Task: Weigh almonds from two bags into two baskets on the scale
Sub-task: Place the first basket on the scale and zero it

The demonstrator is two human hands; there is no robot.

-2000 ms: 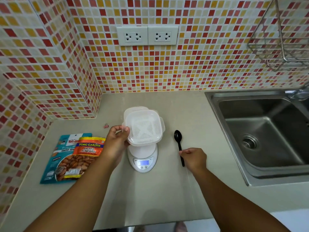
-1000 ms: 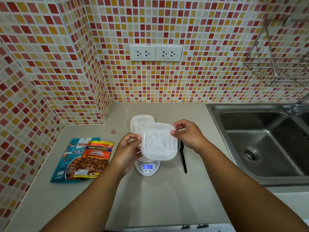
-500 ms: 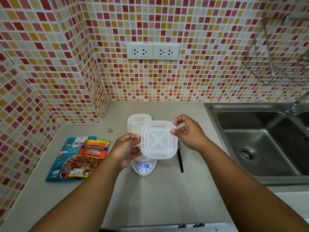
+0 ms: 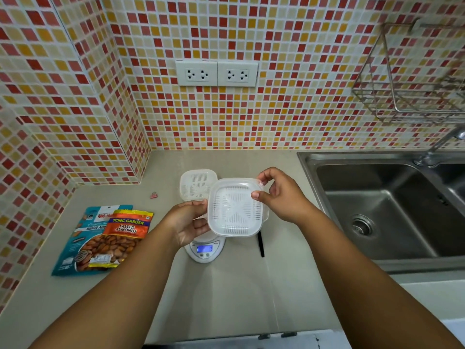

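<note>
Holding a white slotted basket (image 4: 235, 207) above the scale (image 4: 204, 249), both hands grip it by opposite edges: the left hand (image 4: 187, 222) curls its fingers round the left rim, and the right hand (image 4: 281, 195) pinches the far right corner between thumb and fingers. A second basket (image 4: 195, 183) rests on the counter (image 4: 226, 298) just beyond, partly hidden by the held one. Two almond bags (image 4: 105, 238) lie overlapping on the left of the counter, the orange one on top of the teal one. A black spoon handle (image 4: 261, 245) shows right of the scale. The sink (image 4: 377, 210) sits at the right.
</note>
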